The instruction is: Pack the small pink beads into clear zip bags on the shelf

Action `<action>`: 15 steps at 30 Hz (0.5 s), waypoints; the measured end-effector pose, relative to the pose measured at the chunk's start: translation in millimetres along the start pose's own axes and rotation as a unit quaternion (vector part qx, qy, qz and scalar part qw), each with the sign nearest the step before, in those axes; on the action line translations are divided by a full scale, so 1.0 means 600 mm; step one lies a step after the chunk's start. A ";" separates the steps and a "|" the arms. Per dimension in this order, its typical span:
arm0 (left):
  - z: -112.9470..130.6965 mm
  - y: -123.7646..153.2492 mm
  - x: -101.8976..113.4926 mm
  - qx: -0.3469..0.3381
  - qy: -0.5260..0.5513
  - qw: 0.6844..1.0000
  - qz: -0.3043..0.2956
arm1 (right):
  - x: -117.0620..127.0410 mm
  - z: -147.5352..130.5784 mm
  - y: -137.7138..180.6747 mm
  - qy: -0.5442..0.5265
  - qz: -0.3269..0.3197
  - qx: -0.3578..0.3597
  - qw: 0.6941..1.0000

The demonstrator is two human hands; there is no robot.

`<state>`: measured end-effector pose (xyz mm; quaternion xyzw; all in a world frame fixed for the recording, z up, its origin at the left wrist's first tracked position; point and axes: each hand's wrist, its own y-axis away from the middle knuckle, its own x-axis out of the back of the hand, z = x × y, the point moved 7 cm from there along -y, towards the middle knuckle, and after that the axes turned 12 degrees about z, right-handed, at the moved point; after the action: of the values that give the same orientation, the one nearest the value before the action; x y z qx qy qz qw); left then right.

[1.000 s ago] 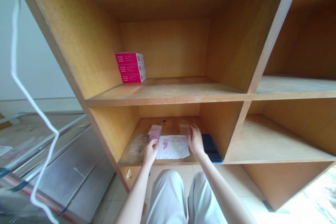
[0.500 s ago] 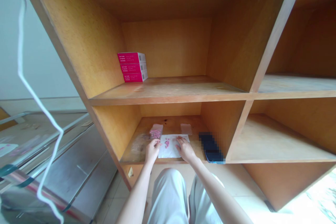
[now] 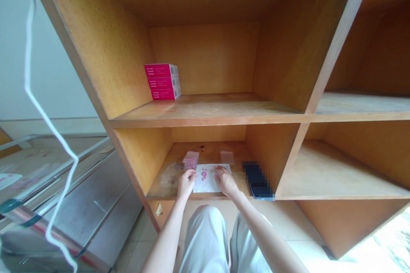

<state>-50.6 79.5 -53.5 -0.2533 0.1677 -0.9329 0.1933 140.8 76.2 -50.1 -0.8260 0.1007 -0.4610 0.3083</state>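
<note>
The right hand (image 3: 226, 181) has come in from the far right of the shelf, where a second ago it lay by the small clear bag (image 3: 227, 157) and the dark phone (image 3: 258, 179). It now rests on the right part of the white sheet (image 3: 207, 184). The left hand (image 3: 186, 180) stays at the sheet's left edge, and the view has barely shifted.

The sheet lies flat on the lower shelf (image 3: 209, 149), near its front edge. A small cluster of pink beads (image 3: 203, 174) sits on it between the two hands, loose and touched by neither. The right hand's grip is apart, with the fingers laid flat on the paper and holding nothing. The left hand's fingers curl at the paper's edge, and I cannot tell whether they pinch it or only rest there.

Behind the left hand a bag of pink beads (image 3: 190, 161) looks partly filled, so some sorting seems already done. The clear bag behind the right hand looks empty, and the beads on the sheet are still unbagged, so by my judgement the work is somewhere in the middle.

Three pink boxes (image 3: 163, 82) are stacked on the shelf above, well apart from the hands.
</note>
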 end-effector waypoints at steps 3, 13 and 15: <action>0.001 0.001 -0.001 -0.004 -0.001 1.000 -0.002 | 0.005 -0.008 -0.005 0.008 0.023 -0.005 1.000; 0.041 -0.029 0.037 -0.082 -0.054 0.988 0.118 | 0.007 -0.032 0.005 0.027 0.031 0.064 0.997; 0.051 -0.052 0.040 -0.107 -0.092 0.983 0.116 | 0.006 -0.033 0.006 0.032 0.022 0.067 0.997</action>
<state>-62.1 89.1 -6.2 -0.3363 0.2760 -0.8536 0.2865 126.9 63.6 -42.0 -0.7858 0.0979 -0.4861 0.3696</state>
